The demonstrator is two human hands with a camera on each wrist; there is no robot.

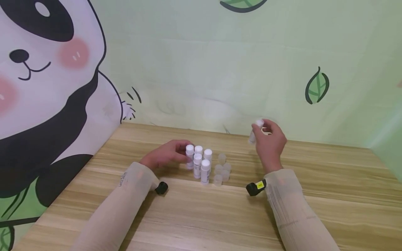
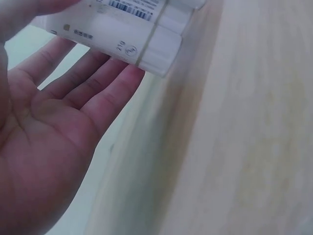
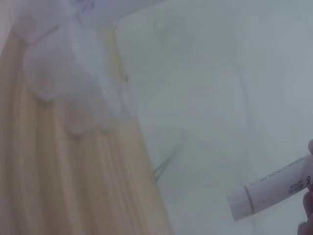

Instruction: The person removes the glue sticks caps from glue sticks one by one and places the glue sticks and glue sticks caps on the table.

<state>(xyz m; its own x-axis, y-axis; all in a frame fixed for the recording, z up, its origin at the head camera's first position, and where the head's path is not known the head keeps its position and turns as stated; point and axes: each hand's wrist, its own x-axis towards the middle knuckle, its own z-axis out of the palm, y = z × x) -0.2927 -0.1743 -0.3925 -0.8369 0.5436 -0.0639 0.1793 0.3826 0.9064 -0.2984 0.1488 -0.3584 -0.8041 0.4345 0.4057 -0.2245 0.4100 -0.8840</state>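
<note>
My right hand (image 1: 270, 141) pinches a white glue stick (image 3: 271, 193) above the back of the table, tilted in the head view. Only its fingertips (image 3: 308, 208) show at the right wrist view's edge. Beside the leftmost standing glue stick (image 1: 190, 157) is my left hand (image 1: 168, 155), its thumb across the front and its other fingers behind. Those fingers look relaxed and nearly straight in the left wrist view, close to the printed glue stick (image 2: 122, 41). Several more white glue sticks (image 1: 205, 172) stand upright in a tight group there.
Several small translucent caps (image 1: 218, 179) sit just right of the group and appear large and blurred in the right wrist view. The wooden table (image 1: 194, 216) meets a pale green backdrop (image 1: 194, 87) at its back edge. A panda (image 1: 78, 83) is printed at left.
</note>
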